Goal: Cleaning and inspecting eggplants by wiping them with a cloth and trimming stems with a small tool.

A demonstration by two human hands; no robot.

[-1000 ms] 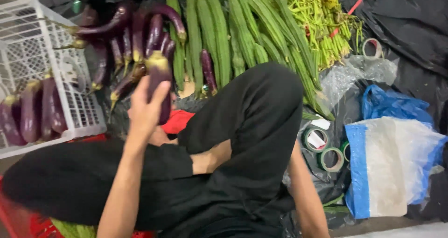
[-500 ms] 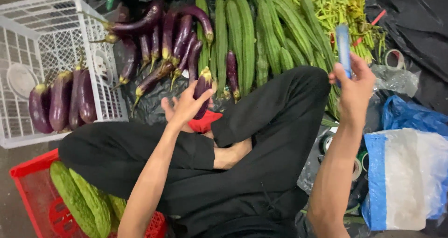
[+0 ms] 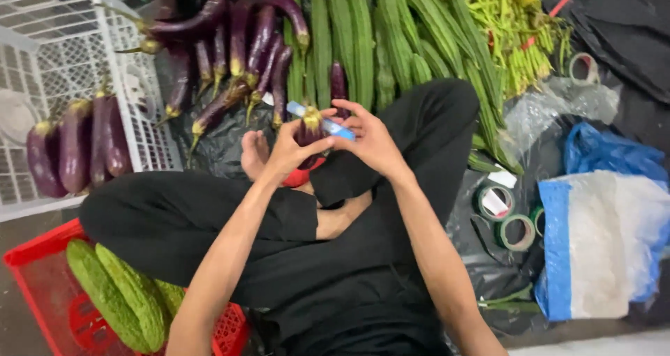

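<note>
I sit cross-legged in black clothes on the ground. My left hand (image 3: 285, 151) grips a dark purple eggplant (image 3: 308, 134) upright above my knee. My right hand (image 3: 370, 138) holds a small blue and white tool (image 3: 322, 122), shaped like a utility knife, across the eggplant's green stem end. Both hands meet over the eggplant. Just beyond them lies a pile of long purple eggplants (image 3: 237, 42) on black plastic.
A white plastic crate (image 3: 49, 42) holds eggplants (image 3: 77, 146) at the left. A red basket (image 3: 35, 258) with bumpy green gourds (image 3: 118, 297) sits near left. Long green gourds (image 3: 363, 35), green beans (image 3: 509, 28), tape rolls (image 3: 506, 216) and a blue-white sack (image 3: 600, 244) lie around.
My left hand lifted an eggplant off the pile. My right hand came in from the right with the blue tool and now meets the left hand at the eggplant's stem.
</note>
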